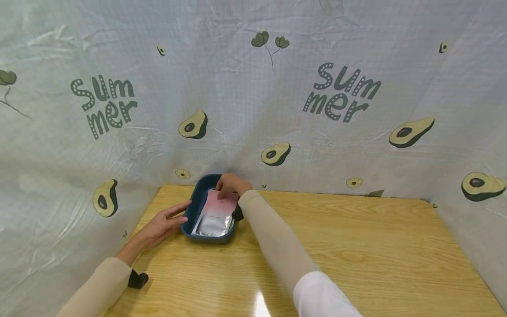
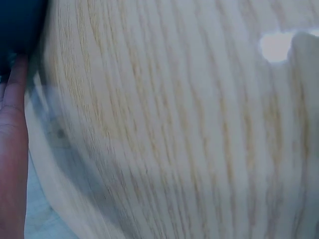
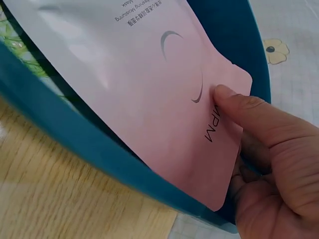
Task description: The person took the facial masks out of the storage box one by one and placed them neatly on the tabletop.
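The right hand [image 1: 231, 184] pinches the pink end of a pink-and-silver packet [image 1: 215, 212], its thumb flat on the printed face and its other fingers tucked beneath the edge. The packet is inside the blue basin [image 1: 211, 240], its silver end reaching from the right hand back toward the person, over a green-patterned item [image 3: 22, 55] beneath it. The left hand [image 1: 164, 225], fingers loosely extended and gripping nothing, touches the basin's outer side and probably steadies it. The step in hand appears to be placing or lifting the packet; these pictures cannot tell which. Setting it down would call for easing the right thumb off; lifting it would call for keeping that pinch and clearing the rim, the left hand bracing the basin.
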Available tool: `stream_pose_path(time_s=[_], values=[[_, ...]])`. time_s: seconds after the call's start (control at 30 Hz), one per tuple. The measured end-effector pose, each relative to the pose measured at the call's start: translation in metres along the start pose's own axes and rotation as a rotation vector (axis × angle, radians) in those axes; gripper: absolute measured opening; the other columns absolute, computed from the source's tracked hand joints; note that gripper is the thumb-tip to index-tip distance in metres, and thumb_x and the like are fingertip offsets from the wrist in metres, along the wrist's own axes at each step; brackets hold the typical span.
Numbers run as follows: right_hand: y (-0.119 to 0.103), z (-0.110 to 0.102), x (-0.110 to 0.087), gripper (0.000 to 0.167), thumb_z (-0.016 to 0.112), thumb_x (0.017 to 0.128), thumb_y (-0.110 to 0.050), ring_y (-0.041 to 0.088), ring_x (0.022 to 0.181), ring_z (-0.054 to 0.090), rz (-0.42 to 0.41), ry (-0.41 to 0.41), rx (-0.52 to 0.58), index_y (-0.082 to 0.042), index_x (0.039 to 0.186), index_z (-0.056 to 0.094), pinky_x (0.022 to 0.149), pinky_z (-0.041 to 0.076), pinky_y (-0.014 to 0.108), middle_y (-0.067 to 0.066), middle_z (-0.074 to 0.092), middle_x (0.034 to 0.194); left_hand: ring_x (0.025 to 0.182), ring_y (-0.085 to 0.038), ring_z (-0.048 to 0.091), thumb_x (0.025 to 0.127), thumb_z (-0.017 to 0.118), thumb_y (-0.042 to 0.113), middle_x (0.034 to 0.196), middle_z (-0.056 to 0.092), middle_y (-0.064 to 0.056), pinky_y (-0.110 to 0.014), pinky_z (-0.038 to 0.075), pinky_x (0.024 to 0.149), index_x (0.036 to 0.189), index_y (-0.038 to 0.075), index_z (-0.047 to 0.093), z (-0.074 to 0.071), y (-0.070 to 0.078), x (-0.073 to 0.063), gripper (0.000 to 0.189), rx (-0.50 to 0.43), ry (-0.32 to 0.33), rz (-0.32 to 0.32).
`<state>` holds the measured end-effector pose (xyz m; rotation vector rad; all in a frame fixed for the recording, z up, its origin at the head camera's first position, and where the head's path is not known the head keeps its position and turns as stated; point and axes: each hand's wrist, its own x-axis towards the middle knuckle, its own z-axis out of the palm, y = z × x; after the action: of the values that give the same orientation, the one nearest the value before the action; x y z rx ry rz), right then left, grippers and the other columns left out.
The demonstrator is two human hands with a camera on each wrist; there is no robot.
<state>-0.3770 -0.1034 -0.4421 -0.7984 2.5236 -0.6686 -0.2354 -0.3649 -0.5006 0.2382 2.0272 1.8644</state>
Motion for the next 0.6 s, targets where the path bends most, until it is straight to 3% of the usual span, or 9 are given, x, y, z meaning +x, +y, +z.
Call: stream_pose_path(time_s=[0.1,0.33,0.6], values=[[0.0015,0.0009,0.0005,0.022,0.08,0.09,-0.018,0.013,0.093,0.058,-0.023,-0.002,0.006,-0.015,0.111,0.08,0.08,0.051,0.023,-0.001,0.072,0.111,0.123,-0.012,0.057,0.105,0.056,0.009,0.167,0.016,-0.02,-0.031,0.052,0.098,0.162,0.008,0.024,-0.0007,-0.0015,-0.0005,0.065,0.001,0.002,-0.001],[0.0041,-0.0008,-0.0012,0.031,0.078,0.091,-0.015,0.013,0.103,0.059,-0.082,-0.075,0.092,-0.022,0.121,0.077,0.089,0.05,0.025,-0.004,0.07,0.12,0.124,-0.006,0.056,0.105,0.057,0.011,0.168,0.013,-0.018,-0.031,0.052,0.099,0.163,0.009,0.023,0.0004,-0.0019,0.0003,0.067,-0.001,-0.011,0.0],[0.0064,-0.0074,0.0017,0.028,0.076,0.092,-0.01,0.01,0.097,0.058,-0.162,-0.065,0.096,-0.01,0.12,0.077,0.084,0.049,0.019,0.004,0.073,0.117,0.124,-0.003,0.054,0.106,0.055,0.011,0.168,0.012,-0.018,-0.03,0.051,0.099,0.163,0.009,0.021,0.0009,-0.0011,0.0003,0.067,0.003,-0.011,-0.005]])
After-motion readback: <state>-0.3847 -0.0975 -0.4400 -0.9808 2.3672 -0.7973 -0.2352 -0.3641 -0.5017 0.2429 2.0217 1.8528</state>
